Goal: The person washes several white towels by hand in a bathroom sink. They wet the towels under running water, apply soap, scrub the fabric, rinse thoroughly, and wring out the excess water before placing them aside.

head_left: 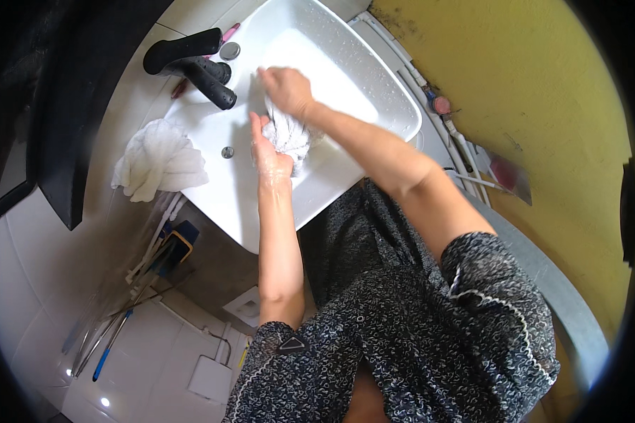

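Over the white sink (317, 63) both my hands work at a wet white cloth (289, 137). Underneath, my left hand (269, 154) supports the cloth against its palm, thumb and fingers partly curled around it, with wet suds on the wrist. My right hand (287, 89) is closed in a fist at the cloth's upper end, just above the left; its fingertips are partly hidden. A second white cloth (160, 162) lies bunched over the sink's left rim, apart from both hands.
A black faucet (194, 65) rises at the sink's left side, with a round metal cap (229, 51) and a pink-handled item (231, 32) behind it. White pipes (458, 137) run along the yellow wall (543, 106) at right. Long-handled tools (113, 345) lean at lower left.
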The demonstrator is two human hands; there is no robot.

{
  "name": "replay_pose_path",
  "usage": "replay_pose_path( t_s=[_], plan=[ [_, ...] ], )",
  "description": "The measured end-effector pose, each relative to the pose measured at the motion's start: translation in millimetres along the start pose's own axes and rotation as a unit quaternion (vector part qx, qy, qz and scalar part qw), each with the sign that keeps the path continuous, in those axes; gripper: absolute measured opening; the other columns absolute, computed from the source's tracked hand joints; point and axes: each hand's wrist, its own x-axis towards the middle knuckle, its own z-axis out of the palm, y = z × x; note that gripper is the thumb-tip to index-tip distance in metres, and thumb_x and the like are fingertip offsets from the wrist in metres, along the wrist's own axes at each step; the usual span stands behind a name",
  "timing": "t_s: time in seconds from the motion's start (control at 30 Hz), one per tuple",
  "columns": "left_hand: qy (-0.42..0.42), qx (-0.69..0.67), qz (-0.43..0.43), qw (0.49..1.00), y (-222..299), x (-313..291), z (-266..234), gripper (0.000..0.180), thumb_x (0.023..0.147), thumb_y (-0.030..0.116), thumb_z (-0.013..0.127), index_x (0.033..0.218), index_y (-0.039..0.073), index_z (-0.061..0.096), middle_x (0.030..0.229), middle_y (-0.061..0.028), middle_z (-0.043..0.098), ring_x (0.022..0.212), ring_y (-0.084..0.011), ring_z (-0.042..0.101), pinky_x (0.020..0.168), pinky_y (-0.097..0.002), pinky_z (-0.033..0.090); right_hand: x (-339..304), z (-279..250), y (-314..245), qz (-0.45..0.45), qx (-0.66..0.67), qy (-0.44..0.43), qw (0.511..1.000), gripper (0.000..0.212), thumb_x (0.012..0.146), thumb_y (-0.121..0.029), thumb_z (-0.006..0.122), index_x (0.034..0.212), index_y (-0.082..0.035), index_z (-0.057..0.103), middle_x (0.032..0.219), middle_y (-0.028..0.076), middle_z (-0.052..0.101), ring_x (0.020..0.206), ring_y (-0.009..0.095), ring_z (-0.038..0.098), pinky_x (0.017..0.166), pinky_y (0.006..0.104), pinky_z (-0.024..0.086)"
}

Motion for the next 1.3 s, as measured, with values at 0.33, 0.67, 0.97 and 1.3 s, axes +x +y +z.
replay_pose_path(
  t_s=[0.33,0.67,0.97,1.3],
  plan=[
    [-0.207,0.574,0.236,0.756,47.8,-13.5,-56.2,0.048,0.072,0.012,0.079,0.114,-0.004,0.064,0.130,-0.0129,0.053,0.122,-0.0243,0.049,0.099,-0.0341,0.043,15.2,-83.5,14.0,-0.079,-0.058,-0.160,0.982,0.048,0.095,-0.049,0.051,0.097,-0.004,0.068,0.090,0.014,0.066,0.076,0.026,0.062,0.075,0.0386,0.051],
    [-0.085,-0.241,0.063,0.965,10.3,14.6,-43.8,0.066,0.093,0.058,0.043,0.122,-0.001,0.053,0.128,-0.0181,0.053,0.130,-0.0326,0.042,0.113,-0.0470,0.028,-50.6,-67.2,41.2,0.096,0.265,-0.188,0.941,0.041,0.087,-0.030,0.067,0.120,-0.006,0.061,0.111,0.014,0.065,0.097,0.026,0.064,0.091,0.0391,0.051],
    [-0.078,0.001,0.107,0.991,-27.1,32.3,-13.4,0.071,0.094,0.064,0.038,0.137,0.007,0.040,0.136,-0.0132,0.045,0.126,-0.0273,0.045,0.105,-0.0403,0.037,-45.2,10.1,-6.6,-0.210,-0.044,0.033,0.976,0.023,0.074,-0.021,0.067,0.086,-0.002,0.063,0.090,0.016,0.061,0.088,0.034,0.058,0.081,0.0437,0.046],
    [-0.184,0.053,0.153,0.969,-35.9,45.3,-14.3,0.073,0.096,0.060,0.033,0.151,0.014,0.020,0.155,-0.0073,0.024,0.140,-0.0240,0.029,0.115,-0.0372,0.024,-38.4,9.9,5.9,-0.178,0.033,-0.012,0.983,0.043,0.075,-0.013,0.059,0.118,-0.009,0.061,0.121,0.019,0.059,0.117,0.037,0.052,0.101,0.0446,0.041]
  ],
)
